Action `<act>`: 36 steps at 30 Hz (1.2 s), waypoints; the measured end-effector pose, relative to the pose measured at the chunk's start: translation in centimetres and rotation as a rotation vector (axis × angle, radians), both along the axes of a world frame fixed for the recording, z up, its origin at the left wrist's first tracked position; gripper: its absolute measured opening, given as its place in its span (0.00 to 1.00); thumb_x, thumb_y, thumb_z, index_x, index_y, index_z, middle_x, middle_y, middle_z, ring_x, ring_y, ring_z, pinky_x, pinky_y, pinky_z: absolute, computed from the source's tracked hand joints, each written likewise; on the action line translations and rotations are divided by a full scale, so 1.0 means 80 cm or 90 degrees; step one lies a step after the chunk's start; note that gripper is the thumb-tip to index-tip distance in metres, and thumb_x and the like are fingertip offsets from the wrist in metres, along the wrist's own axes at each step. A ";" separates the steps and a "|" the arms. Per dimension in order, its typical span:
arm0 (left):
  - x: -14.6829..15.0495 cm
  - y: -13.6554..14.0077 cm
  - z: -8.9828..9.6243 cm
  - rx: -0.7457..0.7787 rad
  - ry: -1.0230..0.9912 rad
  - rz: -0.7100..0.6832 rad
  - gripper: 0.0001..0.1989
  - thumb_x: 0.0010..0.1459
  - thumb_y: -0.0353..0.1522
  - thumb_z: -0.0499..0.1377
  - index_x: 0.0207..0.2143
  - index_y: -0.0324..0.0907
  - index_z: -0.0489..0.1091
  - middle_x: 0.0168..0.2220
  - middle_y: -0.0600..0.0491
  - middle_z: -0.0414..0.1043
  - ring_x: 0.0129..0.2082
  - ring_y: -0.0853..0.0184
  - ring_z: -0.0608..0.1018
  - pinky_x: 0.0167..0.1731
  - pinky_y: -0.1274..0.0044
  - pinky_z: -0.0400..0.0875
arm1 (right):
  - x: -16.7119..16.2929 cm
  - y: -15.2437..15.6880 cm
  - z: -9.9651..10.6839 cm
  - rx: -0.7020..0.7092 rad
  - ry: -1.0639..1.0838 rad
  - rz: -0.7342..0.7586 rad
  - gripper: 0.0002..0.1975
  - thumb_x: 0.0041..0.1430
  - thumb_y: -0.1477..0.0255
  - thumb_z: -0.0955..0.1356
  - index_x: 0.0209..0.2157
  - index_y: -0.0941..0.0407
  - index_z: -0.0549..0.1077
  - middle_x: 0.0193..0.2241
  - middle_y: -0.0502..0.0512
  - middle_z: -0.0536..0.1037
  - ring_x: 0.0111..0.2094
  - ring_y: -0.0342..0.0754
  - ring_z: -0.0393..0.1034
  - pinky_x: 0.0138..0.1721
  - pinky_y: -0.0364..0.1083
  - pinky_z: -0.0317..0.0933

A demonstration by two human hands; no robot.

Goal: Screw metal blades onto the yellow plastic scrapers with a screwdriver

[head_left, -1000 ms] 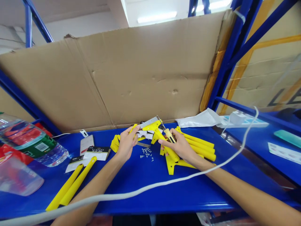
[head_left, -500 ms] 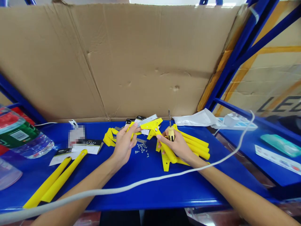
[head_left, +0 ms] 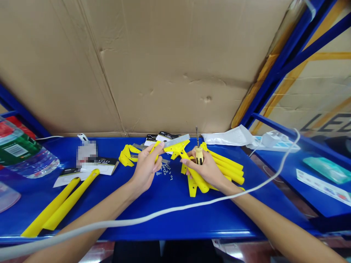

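Note:
My left hand (head_left: 146,162) is closed, pinching a small yellow plastic piece (head_left: 155,149) and the near end of a flat metal blade (head_left: 177,140). The blade lies along the top of a yellow scraper's T-shaped head (head_left: 177,147). My right hand (head_left: 204,166) is wrapped round that scraper's yellow handle (head_left: 199,179). The same hand also grips a screwdriver (head_left: 199,155), its shaft pointing up. Several loose yellow handles (head_left: 229,168) lie beside and behind my right hand. Small screws and nuts (head_left: 165,169) are scattered between the hands. More yellow head pieces (head_left: 126,156) lie left of my left hand.
Two yellow tubular handles (head_left: 72,197) lie at the left on printed cards (head_left: 105,166). A large water bottle (head_left: 24,149) stands at far left. A white cable (head_left: 153,216) crosses in front of my forearms. Cardboard (head_left: 164,73) walls the back; a white plastic packet (head_left: 229,137) lies at the right.
The blade has shifted right along the scraper head and now sits closer against its edge. My left hand moved slightly with it; the right grip is unchanged. The camera view tilted slightly.

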State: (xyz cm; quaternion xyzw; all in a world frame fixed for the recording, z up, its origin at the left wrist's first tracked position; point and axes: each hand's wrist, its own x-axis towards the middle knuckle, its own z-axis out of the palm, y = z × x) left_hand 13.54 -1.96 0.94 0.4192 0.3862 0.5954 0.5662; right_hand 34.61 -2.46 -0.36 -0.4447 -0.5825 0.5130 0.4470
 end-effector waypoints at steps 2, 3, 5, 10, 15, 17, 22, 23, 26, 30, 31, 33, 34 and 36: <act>0.002 -0.002 -0.003 0.012 0.033 0.009 0.18 0.59 0.46 0.73 0.36 0.40 0.75 0.27 0.56 0.73 0.14 0.82 0.52 0.15 0.80 0.44 | -0.001 -0.001 0.002 0.010 0.025 0.009 0.26 0.55 0.54 0.80 0.37 0.50 0.63 0.29 0.50 0.80 0.32 0.54 0.83 0.28 0.49 0.76; 0.004 -0.003 -0.005 0.017 0.054 0.017 0.18 0.59 0.46 0.73 0.35 0.41 0.75 0.22 0.59 0.67 0.14 0.81 0.52 0.15 0.80 0.45 | -0.002 -0.002 0.003 0.011 0.043 0.010 0.27 0.55 0.54 0.81 0.36 0.50 0.62 0.32 0.52 0.81 0.35 0.55 0.84 0.29 0.49 0.76; 0.008 -0.005 -0.012 0.026 0.103 0.036 0.18 0.60 0.47 0.72 0.33 0.43 0.75 0.16 0.64 0.55 0.14 0.77 0.52 0.16 0.79 0.47 | -0.003 -0.002 0.003 0.010 0.079 0.002 0.30 0.52 0.53 0.82 0.36 0.50 0.61 0.34 0.52 0.81 0.35 0.56 0.84 0.27 0.48 0.75; 0.013 -0.009 -0.030 0.058 0.214 0.054 0.15 0.60 0.47 0.71 0.39 0.45 0.80 0.18 0.61 0.59 0.16 0.74 0.58 0.16 0.78 0.51 | -0.002 0.000 0.003 -0.002 0.150 -0.059 0.33 0.50 0.51 0.83 0.34 0.49 0.58 0.28 0.45 0.73 0.29 0.54 0.83 0.26 0.47 0.72; 0.005 -0.008 -0.019 0.144 0.293 0.025 0.12 0.58 0.42 0.72 0.37 0.44 0.85 0.21 0.56 0.67 0.20 0.70 0.64 0.19 0.77 0.55 | 0.002 0.000 0.007 0.004 0.125 -0.088 0.35 0.45 0.52 0.85 0.32 0.49 0.58 0.26 0.44 0.71 0.26 0.54 0.81 0.23 0.47 0.69; 0.002 -0.007 -0.010 0.180 0.327 0.012 0.11 0.56 0.42 0.73 0.32 0.43 0.85 0.24 0.53 0.72 0.23 0.68 0.67 0.22 0.76 0.58 | 0.003 0.000 0.008 0.004 0.100 -0.090 0.35 0.43 0.52 0.85 0.31 0.49 0.59 0.26 0.44 0.71 0.25 0.54 0.80 0.22 0.48 0.68; 0.004 -0.007 -0.007 0.187 0.364 0.032 0.12 0.55 0.41 0.73 0.27 0.44 0.82 0.24 0.54 0.70 0.24 0.67 0.66 0.24 0.76 0.59 | 0.005 0.002 0.003 0.054 0.052 -0.079 0.33 0.47 0.54 0.85 0.31 0.49 0.60 0.25 0.44 0.71 0.25 0.56 0.81 0.24 0.49 0.68; 0.005 -0.008 -0.008 0.184 0.366 0.041 0.13 0.56 0.42 0.73 0.26 0.43 0.81 0.23 0.55 0.69 0.24 0.68 0.65 0.24 0.76 0.58 | 0.005 0.002 0.001 0.056 0.047 -0.080 0.32 0.48 0.54 0.84 0.32 0.49 0.59 0.25 0.44 0.72 0.25 0.56 0.82 0.25 0.49 0.68; 0.008 -0.010 -0.013 0.183 0.373 0.055 0.17 0.57 0.43 0.72 0.23 0.43 0.77 0.22 0.56 0.65 0.23 0.69 0.63 0.23 0.76 0.56 | 0.005 0.003 -0.001 0.053 0.047 -0.082 0.32 0.48 0.55 0.84 0.32 0.49 0.60 0.25 0.44 0.73 0.25 0.55 0.82 0.24 0.48 0.67; 0.007 -0.010 -0.013 0.205 0.381 0.047 0.14 0.59 0.42 0.72 0.28 0.43 0.79 0.27 0.53 0.74 0.28 0.66 0.72 0.28 0.75 0.64 | 0.005 0.001 0.002 0.050 0.064 -0.084 0.32 0.47 0.56 0.85 0.32 0.49 0.60 0.24 0.43 0.71 0.23 0.54 0.81 0.23 0.47 0.66; 0.006 -0.009 -0.011 0.215 0.372 0.047 0.12 0.60 0.42 0.71 0.32 0.43 0.80 0.31 0.52 0.78 0.31 0.64 0.75 0.30 0.75 0.67 | 0.005 0.001 0.003 0.045 0.070 -0.082 0.32 0.46 0.56 0.85 0.31 0.49 0.60 0.24 0.42 0.71 0.23 0.54 0.81 0.22 0.47 0.65; 0.004 -0.007 -0.007 0.226 0.330 0.055 0.12 0.63 0.42 0.69 0.39 0.44 0.78 0.38 0.49 0.82 0.34 0.64 0.78 0.32 0.76 0.70 | 0.004 0.000 0.005 0.034 0.076 -0.078 0.33 0.46 0.57 0.85 0.31 0.49 0.60 0.24 0.42 0.71 0.23 0.56 0.82 0.21 0.47 0.65; 0.002 -0.005 -0.004 0.222 0.298 0.059 0.12 0.66 0.43 0.67 0.41 0.44 0.76 0.40 0.48 0.82 0.32 0.66 0.77 0.30 0.77 0.69 | 0.004 0.000 0.006 0.030 0.075 -0.075 0.33 0.46 0.57 0.85 0.32 0.49 0.60 0.24 0.42 0.71 0.23 0.56 0.82 0.21 0.47 0.65; 0.000 -0.002 0.000 0.197 0.234 0.050 0.12 0.69 0.44 0.64 0.41 0.45 0.71 0.42 0.49 0.83 0.23 0.72 0.71 0.23 0.78 0.64 | 0.004 0.000 0.006 0.023 0.065 -0.069 0.32 0.46 0.58 0.85 0.32 0.49 0.60 0.25 0.41 0.71 0.23 0.56 0.82 0.21 0.46 0.64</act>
